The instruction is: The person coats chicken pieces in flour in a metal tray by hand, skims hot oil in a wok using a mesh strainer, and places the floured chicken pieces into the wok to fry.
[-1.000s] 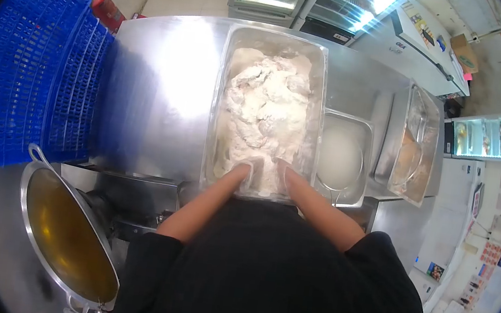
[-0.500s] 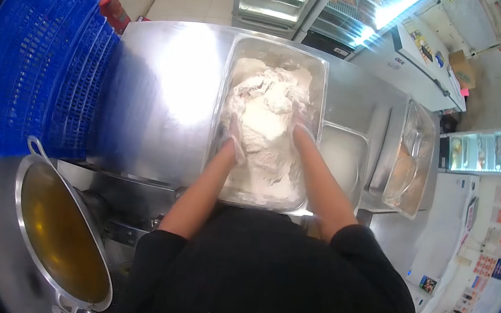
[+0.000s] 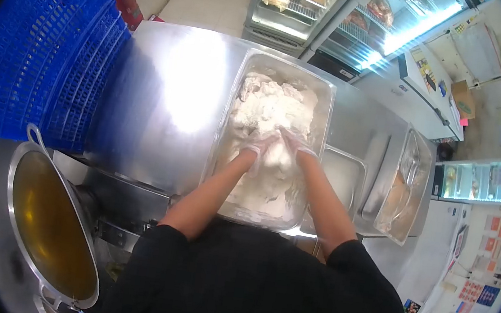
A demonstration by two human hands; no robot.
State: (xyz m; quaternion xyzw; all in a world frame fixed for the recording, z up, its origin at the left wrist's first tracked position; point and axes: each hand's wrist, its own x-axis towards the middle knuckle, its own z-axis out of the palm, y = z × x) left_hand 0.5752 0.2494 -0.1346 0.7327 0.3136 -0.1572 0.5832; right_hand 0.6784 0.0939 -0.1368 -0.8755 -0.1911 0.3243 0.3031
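A deep metal tray (image 3: 315, 183) filled with white flour (image 3: 265, 186) stands in front of me, with flour-coated lumps (image 3: 275, 100) heaped toward its far half. Both hands wear clear plastic gloves dusted white. My left hand (image 3: 259, 142) rests in the flour near the tray's middle, fingers stretched inward. Close beside it, my right hand (image 3: 295, 144) lies at the near edge of the heap, its fingers also extended. The fingertips almost meet and are partly covered by flour. What the lumps are under the coating cannot be made out.
Stacked blue plastic baskets (image 3: 77, 66) stand at left on the steel table (image 3: 139, 93). Below them sits a wide pan of yellowish oil (image 3: 51, 226). Right of the tray are a shallower metal pan (image 3: 342, 174) and another metal tray (image 3: 405, 194). Glass-door fridges (image 3: 294, 5) stand beyond.
My hands have come from the two sides of the heap toward each other and now nearly touch. The coated lumps are pushed farther up the tray. The camera view has shifted slightly.
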